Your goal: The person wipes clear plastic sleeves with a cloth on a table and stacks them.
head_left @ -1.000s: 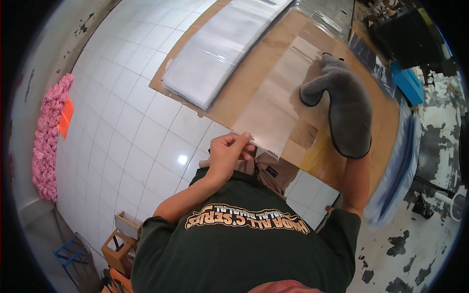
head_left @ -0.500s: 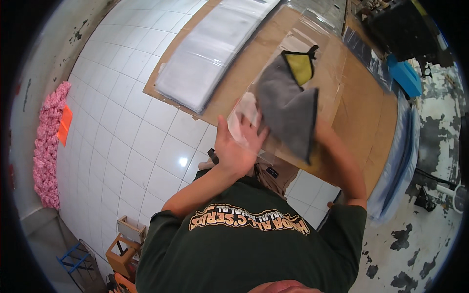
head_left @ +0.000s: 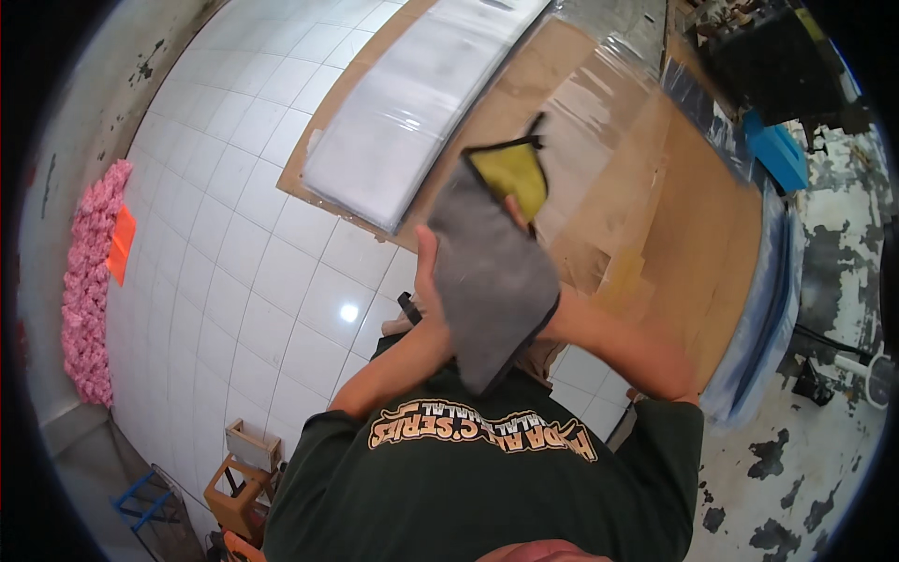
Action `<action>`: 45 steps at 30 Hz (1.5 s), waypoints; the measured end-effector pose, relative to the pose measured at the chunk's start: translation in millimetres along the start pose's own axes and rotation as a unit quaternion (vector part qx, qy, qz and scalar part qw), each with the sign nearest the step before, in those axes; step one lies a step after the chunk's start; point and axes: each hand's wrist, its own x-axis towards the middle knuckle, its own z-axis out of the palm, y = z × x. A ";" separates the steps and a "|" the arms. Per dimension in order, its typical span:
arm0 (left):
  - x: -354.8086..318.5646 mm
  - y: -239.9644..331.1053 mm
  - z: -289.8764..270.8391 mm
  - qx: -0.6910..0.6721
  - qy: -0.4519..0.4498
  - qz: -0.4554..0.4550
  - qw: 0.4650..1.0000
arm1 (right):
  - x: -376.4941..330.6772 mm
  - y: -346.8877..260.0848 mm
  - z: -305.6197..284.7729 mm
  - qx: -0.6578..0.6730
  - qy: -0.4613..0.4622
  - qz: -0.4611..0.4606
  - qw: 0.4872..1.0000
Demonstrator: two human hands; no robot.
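A grey cleaning cloth (head_left: 492,272) with a yellow reverse side and black edging hangs over both my hands, somewhat blurred. My right hand (head_left: 515,212) grips it from beneath; one fingertip shows against the yellow part and the cloth hides the rest. My left hand (head_left: 427,258) lies behind the cloth's left edge, its thumb stretched out and its other fingers covered. Beyond the cloth, clear plastic sheeting (head_left: 585,122) lies on the brown board tabletop (head_left: 698,248).
A stack of clear plastic sleeves (head_left: 403,122) lies along the table's left side. At right are a blue holder (head_left: 775,150) and plastic sheets (head_left: 773,290) hanging over the edge. A pink knotted bundle (head_left: 94,281) stands by the left wall. White tiles (head_left: 272,253) cover the floor.
My right hand has brought the cloth left and toward me, over my left hand. The left hand's spread fingers and the plastic sleeve under them are now covered.
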 end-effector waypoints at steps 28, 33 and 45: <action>-42.6 27.0 -3.3 0.488 0.150 0.024 0.859 | 129.8 108.7 -241.8 -0.723 0.113 0.098 0.674; -49.6 28.7 1.7 0.525 0.152 -0.022 0.837 | 59.9 13.9 -95.6 -0.578 -0.008 -0.006 0.816; -67.8 48.4 9.8 0.582 0.136 -0.072 0.798 | 97.3 33.0 -110.4 -0.601 0.074 0.107 0.788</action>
